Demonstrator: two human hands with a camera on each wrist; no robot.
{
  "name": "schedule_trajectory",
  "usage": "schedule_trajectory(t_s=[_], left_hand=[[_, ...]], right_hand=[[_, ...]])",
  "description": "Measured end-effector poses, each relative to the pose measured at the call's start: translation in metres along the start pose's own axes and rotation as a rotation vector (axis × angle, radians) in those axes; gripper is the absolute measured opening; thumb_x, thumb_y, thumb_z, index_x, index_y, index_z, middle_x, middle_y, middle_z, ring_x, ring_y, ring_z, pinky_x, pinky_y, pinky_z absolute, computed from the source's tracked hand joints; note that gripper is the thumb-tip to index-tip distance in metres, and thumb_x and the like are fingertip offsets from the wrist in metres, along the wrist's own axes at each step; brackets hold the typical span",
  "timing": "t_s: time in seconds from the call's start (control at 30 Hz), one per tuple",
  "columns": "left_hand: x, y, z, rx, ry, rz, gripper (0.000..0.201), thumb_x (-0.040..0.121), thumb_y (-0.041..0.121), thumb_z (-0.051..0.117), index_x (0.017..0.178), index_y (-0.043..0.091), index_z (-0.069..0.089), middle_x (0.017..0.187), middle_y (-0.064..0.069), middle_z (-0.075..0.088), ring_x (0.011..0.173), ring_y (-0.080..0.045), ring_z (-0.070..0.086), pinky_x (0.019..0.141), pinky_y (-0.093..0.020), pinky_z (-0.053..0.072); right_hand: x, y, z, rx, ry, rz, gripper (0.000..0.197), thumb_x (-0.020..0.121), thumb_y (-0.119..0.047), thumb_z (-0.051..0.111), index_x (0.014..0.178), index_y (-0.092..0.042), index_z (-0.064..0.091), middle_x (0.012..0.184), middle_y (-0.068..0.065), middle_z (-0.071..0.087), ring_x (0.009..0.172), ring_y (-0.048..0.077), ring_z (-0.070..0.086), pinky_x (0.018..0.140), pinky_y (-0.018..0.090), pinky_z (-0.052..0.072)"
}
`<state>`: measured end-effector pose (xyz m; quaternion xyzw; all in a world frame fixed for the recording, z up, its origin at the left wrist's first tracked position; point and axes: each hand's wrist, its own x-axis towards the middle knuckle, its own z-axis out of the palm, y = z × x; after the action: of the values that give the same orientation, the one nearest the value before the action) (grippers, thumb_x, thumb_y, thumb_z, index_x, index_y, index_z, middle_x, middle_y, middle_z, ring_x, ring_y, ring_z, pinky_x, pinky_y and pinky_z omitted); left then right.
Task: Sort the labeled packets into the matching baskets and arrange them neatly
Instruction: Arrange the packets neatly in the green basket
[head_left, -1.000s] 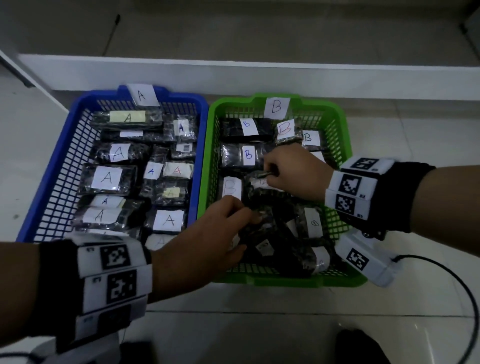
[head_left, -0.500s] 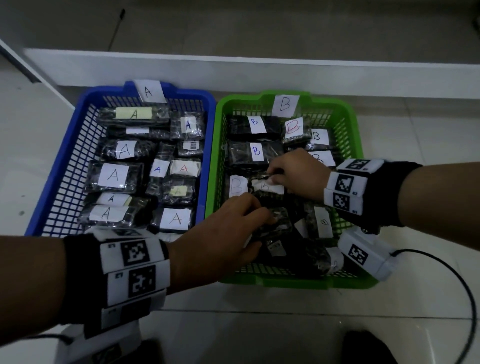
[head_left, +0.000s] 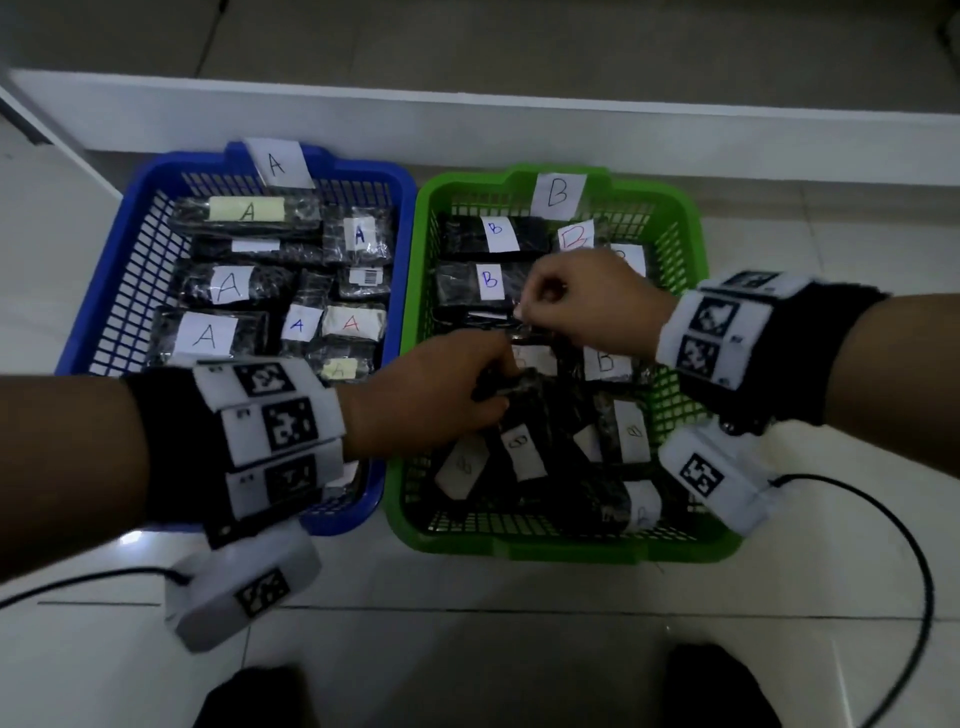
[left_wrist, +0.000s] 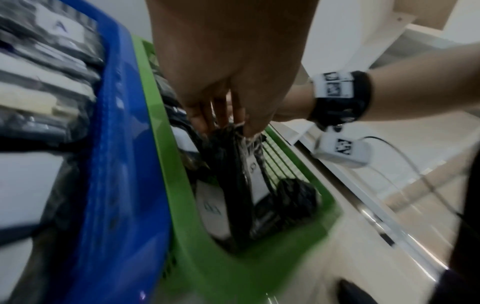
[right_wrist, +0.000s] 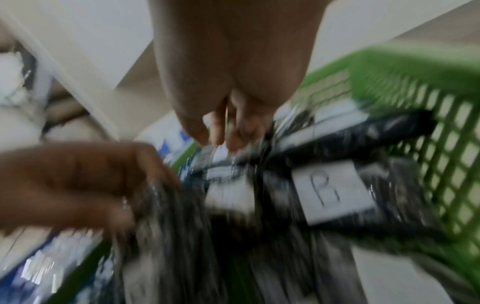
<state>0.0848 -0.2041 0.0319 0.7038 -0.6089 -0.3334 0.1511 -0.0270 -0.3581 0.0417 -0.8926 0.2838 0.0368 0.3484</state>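
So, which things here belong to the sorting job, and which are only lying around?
Job:
- blue basket
- green basket
- A packets
- B packets
- left hand, gripping a packet
- right hand, pinching another

Around:
- black cable
- white ledge

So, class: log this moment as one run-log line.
left hand: grips packet | right hand: pinches packet edge | place: green basket | blue basket: untouched

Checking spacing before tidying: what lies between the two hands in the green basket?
Head view: only clear-wrapped black packets lie between the left hand and right hand, each gripping one.
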Motion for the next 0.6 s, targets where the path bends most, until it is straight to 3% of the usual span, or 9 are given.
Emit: schedule_trajectory(t_s=[0.07,0.1,0.2,0.27,0.33,0.37,0.43,0.53,0.6], left_hand=[[0.009,-0.006,-0.007,-0.01,-0.003,-0.015,0.02,0.087,0.025,0.065,0.104,0.021,0.055,0.108,0.006,0.062,0.096,-0.009,0.058,0.069,-0.012,0.046],[0.013,-0.006,-0.009,-0.014,-0.01,-0.01,0.02,0.087,0.024,0.065,0.104,0.021,0.056,0.107,0.006,0.062,0.096,-0.008,0.058,0.067,-0.009,0.045],[0.025,-0.003,-0.014,0.008,0.021,0.023,0.019,0.087,0.023,0.064,0.105,0.017,0.062,0.106,0.004,0.066,0.094,-0.01,0.061,0.069,-0.014,0.044],[0.032,0.0,-0.016,0.011,0.105,0.04,0.015,0.087,0.025,0.064,0.101,0.018,0.064,0.1,0.005,0.066,0.088,-0.008,0.059,0.064,-0.008,0.039],[0.039,0.004,-0.019,-0.043,0.176,0.033,0.009,0.086,0.024,0.066,0.094,0.021,0.064,0.095,0.007,0.065,0.084,-0.006,0.058,0.066,-0.006,0.041],[0.041,0.006,-0.019,-0.083,0.194,0.028,0.007,0.085,0.022,0.067,0.091,0.021,0.063,0.093,0.007,0.065,0.083,-0.007,0.059,0.071,-0.012,0.045],[0.043,0.01,-0.018,-0.131,0.223,0.021,0.008,0.086,0.021,0.066,0.09,0.021,0.058,0.088,0.007,0.062,0.079,-0.006,0.059,0.073,-0.021,0.047],[0.038,0.013,-0.011,-0.106,0.33,-0.014,0.012,0.092,0.025,0.057,0.092,0.016,0.05,0.081,0.007,0.055,0.07,-0.004,0.05,0.058,-0.014,0.039],[0.028,0.007,-0.004,0.054,0.241,-0.012,0.015,0.093,0.027,0.052,0.093,0.012,0.052,0.081,0.001,0.057,0.072,-0.012,0.054,0.058,-0.023,0.04]], right_hand=[[-0.001,0.0,-0.017,0.166,-0.126,0.118,0.017,0.089,-0.021,0.061,0.079,-0.007,0.061,0.059,-0.004,0.063,0.039,0.003,0.053,0.042,0.019,0.04],[-0.001,0.0,-0.024,0.257,-0.218,0.169,0.019,0.09,-0.022,0.06,0.08,-0.006,0.06,0.064,0.002,0.065,0.041,0.009,0.055,0.038,0.02,0.04],[-0.008,-0.002,-0.034,0.313,-0.447,0.194,0.024,0.086,-0.029,0.064,0.103,-0.011,0.062,0.094,0.008,0.066,0.069,0.023,0.063,0.048,0.028,0.049],[-0.016,-0.003,-0.031,0.255,-0.532,0.15,0.037,0.084,-0.029,0.066,0.118,-0.019,0.056,0.098,0.003,0.064,0.071,0.014,0.063,0.053,0.028,0.05],[-0.021,-0.002,-0.023,0.203,-0.482,0.147,0.043,0.082,-0.027,0.069,0.12,-0.021,0.05,0.092,-0.002,0.064,0.057,0.002,0.061,0.048,0.018,0.048],[-0.021,0.0,-0.018,0.203,-0.417,0.163,0.044,0.082,-0.024,0.07,0.12,-0.019,0.049,0.089,-0.003,0.063,0.051,0.001,0.059,0.046,0.016,0.047],[-0.02,0.006,-0.012,0.258,-0.314,0.193,0.043,0.081,-0.019,0.072,0.117,-0.015,0.05,0.088,0.002,0.063,0.054,0.01,0.057,0.05,0.021,0.047],[-0.019,0.01,-0.017,0.344,-0.195,0.19,0.031,0.077,-0.011,0.072,0.103,-0.015,0.057,0.091,0.011,0.066,0.065,0.019,0.057,0.056,0.03,0.045],[-0.018,0.013,-0.026,0.363,-0.103,0.179,0.027,0.075,-0.006,0.07,0.098,-0.016,0.06,0.088,0.01,0.066,0.069,0.02,0.056,0.059,0.03,0.045]])
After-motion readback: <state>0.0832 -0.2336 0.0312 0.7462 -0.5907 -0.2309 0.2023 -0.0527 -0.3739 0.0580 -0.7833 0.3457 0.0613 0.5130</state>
